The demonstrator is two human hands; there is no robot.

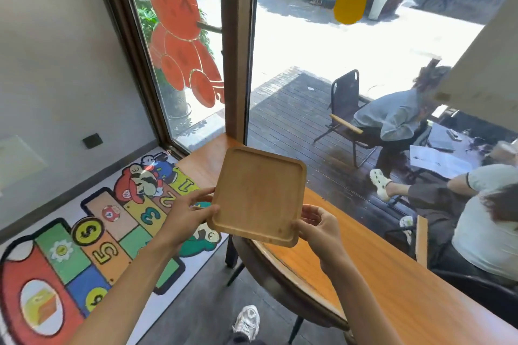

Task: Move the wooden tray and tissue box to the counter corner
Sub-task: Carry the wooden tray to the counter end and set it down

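A square light-wood tray [259,194] with a raised rim is held in the air above the near end of the long wooden counter [378,266]. My left hand [187,216] grips its left edge and my right hand [318,228] grips its near right corner. The tray is empty and tilted slightly towards me. The counter's far corner [208,152] lies by the window post, just beyond the tray. No tissue box is in view.
A round-backed chair [283,283] stands under the counter below the tray. A colourful hopscotch floor mat [92,244] lies to the left. Behind the glass window [350,64], people sit on chairs on the deck. A pale panel [485,64] hangs at upper right.
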